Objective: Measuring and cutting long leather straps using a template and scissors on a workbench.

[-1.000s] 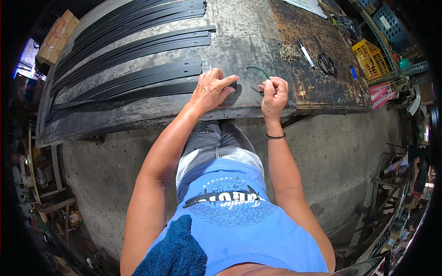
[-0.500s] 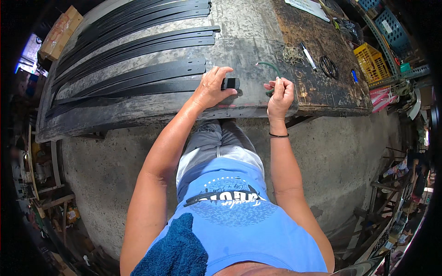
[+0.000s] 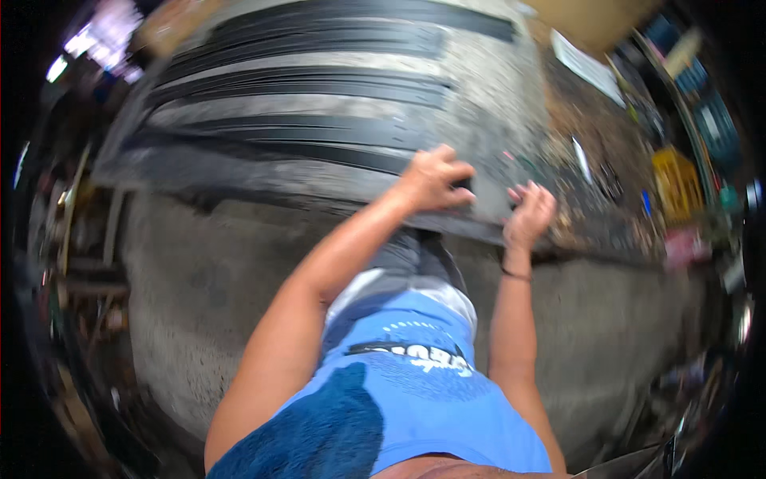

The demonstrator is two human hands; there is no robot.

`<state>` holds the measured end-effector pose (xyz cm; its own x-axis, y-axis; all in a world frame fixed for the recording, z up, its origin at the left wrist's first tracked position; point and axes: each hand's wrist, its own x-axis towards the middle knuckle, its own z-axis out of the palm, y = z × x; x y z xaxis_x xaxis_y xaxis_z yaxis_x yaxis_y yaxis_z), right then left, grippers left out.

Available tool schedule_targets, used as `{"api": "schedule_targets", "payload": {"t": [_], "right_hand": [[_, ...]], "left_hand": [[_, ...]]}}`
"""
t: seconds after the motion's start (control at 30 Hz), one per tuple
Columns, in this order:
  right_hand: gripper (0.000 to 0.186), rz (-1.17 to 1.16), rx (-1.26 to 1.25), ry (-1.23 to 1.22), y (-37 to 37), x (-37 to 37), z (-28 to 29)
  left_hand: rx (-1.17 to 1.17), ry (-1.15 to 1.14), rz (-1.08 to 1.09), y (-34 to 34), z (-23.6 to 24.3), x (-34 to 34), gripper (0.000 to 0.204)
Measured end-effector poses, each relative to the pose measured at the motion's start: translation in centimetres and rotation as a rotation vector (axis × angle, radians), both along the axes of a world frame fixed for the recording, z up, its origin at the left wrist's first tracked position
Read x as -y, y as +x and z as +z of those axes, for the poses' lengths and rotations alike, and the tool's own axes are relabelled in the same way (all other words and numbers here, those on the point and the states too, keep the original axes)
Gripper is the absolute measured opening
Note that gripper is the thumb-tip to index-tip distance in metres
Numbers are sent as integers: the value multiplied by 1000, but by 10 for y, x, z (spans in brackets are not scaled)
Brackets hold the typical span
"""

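My left hand (image 3: 437, 180) is over the tip of the nearest black strap (image 3: 339, 156), its thumb and fingers curled around the dark end. Beside it on the right, my right hand (image 3: 533, 214) has its fingers bent together on a thin green cord (image 3: 527, 165). Motion blur smears the cord, and most of it is hard to make out. Farther back on the worktable (image 3: 487, 88), more long flat black straps (image 3: 319, 86) lie side by side in groups, their ends toward the right.
On the table's worn brown right side are a white pen-like tool (image 3: 582, 160), dark-handled scissors (image 3: 611, 182) and a sheet of paper (image 3: 588, 68). A small blue object (image 3: 646, 203) lies near the right edge. Beyond stands a yellow crate (image 3: 678, 185) by shelving.
The whole view has shifted and blurred, with the table and both hands now farther right and lower in the picture. Both hands remain near the same strap end.
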<state>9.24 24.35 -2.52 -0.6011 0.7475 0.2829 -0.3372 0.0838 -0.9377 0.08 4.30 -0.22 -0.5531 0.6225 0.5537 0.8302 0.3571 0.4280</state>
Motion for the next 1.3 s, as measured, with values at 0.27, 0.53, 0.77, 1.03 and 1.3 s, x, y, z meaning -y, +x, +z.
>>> {"api": "schedule_targets", "payload": {"t": [0.27,0.53,0.77,1.03,1.3], "right_hand": [[21,95,-87,-193,2,1,11],[21,409,-124,-483,24,20,45],[20,663,-217,-553,20,47,73],[10,304,-172,-652,38,18,89],[16,-101,-70,-373,137,-151,71]], "left_hand": [[-5,77,-34,14,4,8,35],[297,94,-102,17,35,18,46],[512,181,-267,25,61,19,48],[349,78,-337,26,65,28,47],[345,-46,-379,25,44,7,52]]}}
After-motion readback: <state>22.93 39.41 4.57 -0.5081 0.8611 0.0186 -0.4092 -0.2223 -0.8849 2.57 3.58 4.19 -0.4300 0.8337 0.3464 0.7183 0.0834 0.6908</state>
